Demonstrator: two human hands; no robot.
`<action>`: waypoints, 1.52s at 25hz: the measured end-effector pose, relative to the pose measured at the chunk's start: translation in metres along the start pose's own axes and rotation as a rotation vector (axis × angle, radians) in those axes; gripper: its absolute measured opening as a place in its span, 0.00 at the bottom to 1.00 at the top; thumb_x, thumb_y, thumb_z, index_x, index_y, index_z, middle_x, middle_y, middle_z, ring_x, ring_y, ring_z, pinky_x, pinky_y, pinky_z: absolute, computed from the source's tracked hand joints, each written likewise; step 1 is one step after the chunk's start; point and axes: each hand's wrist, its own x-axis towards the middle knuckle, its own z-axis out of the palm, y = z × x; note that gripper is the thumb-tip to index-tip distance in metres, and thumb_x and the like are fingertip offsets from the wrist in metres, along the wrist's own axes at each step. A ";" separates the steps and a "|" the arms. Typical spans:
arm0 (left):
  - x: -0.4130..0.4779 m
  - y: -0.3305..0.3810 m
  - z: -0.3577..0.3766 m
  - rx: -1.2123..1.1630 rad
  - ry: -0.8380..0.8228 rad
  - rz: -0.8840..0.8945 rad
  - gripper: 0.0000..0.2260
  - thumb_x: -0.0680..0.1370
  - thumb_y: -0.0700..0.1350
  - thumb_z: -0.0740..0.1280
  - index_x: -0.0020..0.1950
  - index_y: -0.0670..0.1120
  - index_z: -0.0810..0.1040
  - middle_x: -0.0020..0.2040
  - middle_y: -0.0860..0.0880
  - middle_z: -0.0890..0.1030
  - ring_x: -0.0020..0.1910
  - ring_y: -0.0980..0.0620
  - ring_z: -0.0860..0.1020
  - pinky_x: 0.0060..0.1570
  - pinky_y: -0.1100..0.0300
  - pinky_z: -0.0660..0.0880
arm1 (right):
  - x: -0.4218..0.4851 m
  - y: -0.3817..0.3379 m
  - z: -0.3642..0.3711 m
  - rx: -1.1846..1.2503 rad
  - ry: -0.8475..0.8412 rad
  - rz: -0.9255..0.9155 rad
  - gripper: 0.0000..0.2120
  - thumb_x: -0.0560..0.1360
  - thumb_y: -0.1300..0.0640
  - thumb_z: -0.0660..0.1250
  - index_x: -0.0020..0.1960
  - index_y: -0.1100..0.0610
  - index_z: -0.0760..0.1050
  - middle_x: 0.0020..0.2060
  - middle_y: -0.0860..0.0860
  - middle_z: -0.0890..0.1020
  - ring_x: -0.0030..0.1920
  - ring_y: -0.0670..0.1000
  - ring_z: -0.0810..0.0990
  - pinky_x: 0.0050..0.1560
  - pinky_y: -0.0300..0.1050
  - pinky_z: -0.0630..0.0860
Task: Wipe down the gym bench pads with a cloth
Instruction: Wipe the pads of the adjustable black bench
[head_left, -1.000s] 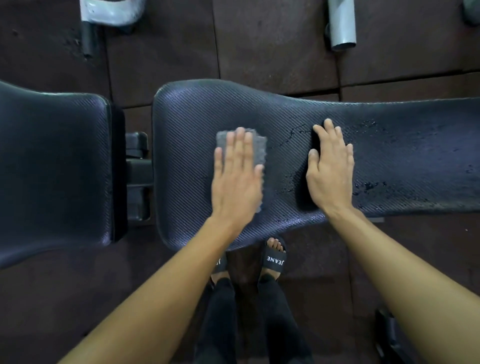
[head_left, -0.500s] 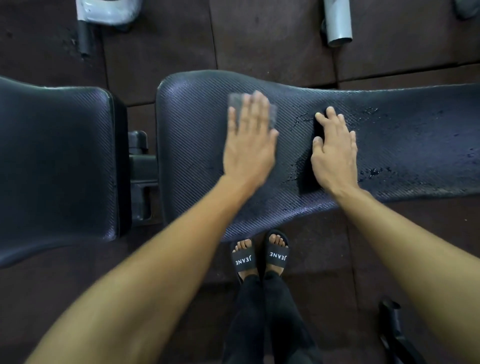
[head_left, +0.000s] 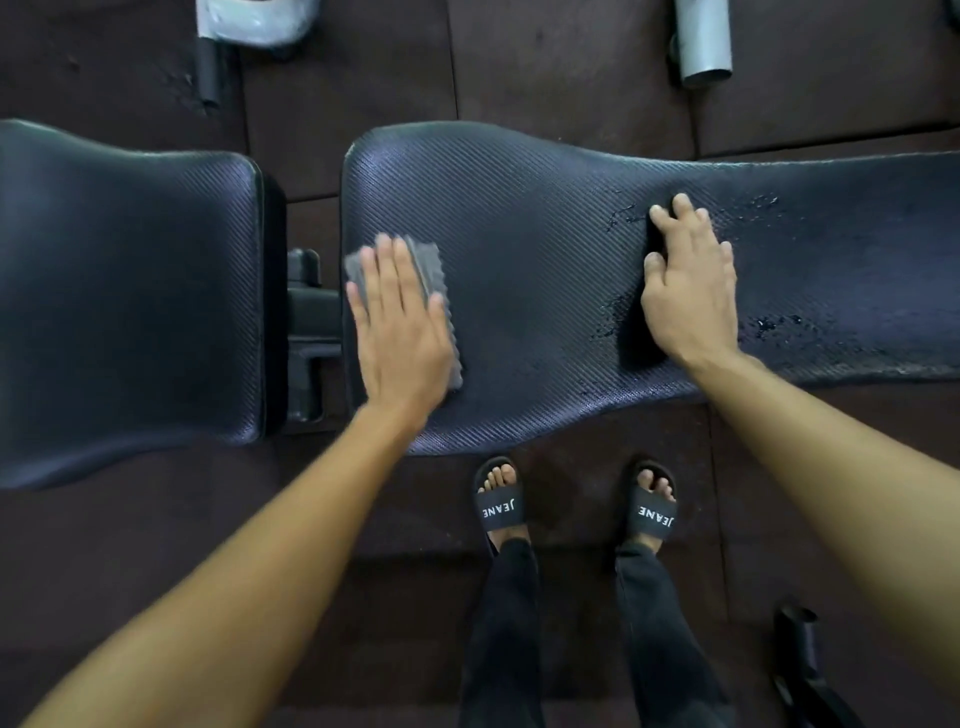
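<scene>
The left hand (head_left: 400, 322) lies flat with fingers straight and together, pressing the grey cloth (head_left: 428, 265) onto the long bench pad (head_left: 519, 234). The cloth sits under palm and fingers, with its edges showing past the fingertips and along the thumb side (scalloped edge). The right hand (head_left: 688, 291) rests open on the same pad, well apart from the left. Water drops (head_left: 763, 325) lie around the right hand. The second pad (head_left: 130, 291) lies beyond the left hand's little-finger side.

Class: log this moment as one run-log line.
step: wiping | left hand: flat on cloth, left end of long pad | right hand: rests on long pad beside wet patches | short pad: no hand
</scene>
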 end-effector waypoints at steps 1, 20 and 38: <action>0.016 0.002 -0.003 -0.026 0.007 -0.027 0.27 0.84 0.51 0.45 0.80 0.40 0.49 0.80 0.42 0.50 0.79 0.44 0.47 0.77 0.44 0.48 | -0.001 0.000 0.001 0.004 0.005 -0.005 0.23 0.82 0.58 0.54 0.77 0.51 0.61 0.80 0.48 0.56 0.80 0.50 0.50 0.79 0.54 0.44; -0.016 0.017 0.003 -0.064 0.026 -0.287 0.27 0.84 0.51 0.47 0.80 0.40 0.47 0.81 0.43 0.48 0.80 0.46 0.46 0.77 0.44 0.47 | 0.000 0.012 -0.013 -0.047 -0.075 -0.100 0.24 0.83 0.55 0.55 0.78 0.50 0.59 0.80 0.47 0.55 0.80 0.50 0.50 0.78 0.52 0.47; -0.033 0.161 -0.003 -0.489 0.151 0.068 0.20 0.83 0.44 0.54 0.74 0.41 0.67 0.75 0.44 0.67 0.76 0.46 0.61 0.75 0.47 0.57 | -0.066 0.048 -0.036 0.339 -0.017 -0.158 0.17 0.81 0.58 0.59 0.69 0.56 0.73 0.72 0.51 0.71 0.74 0.49 0.65 0.76 0.49 0.60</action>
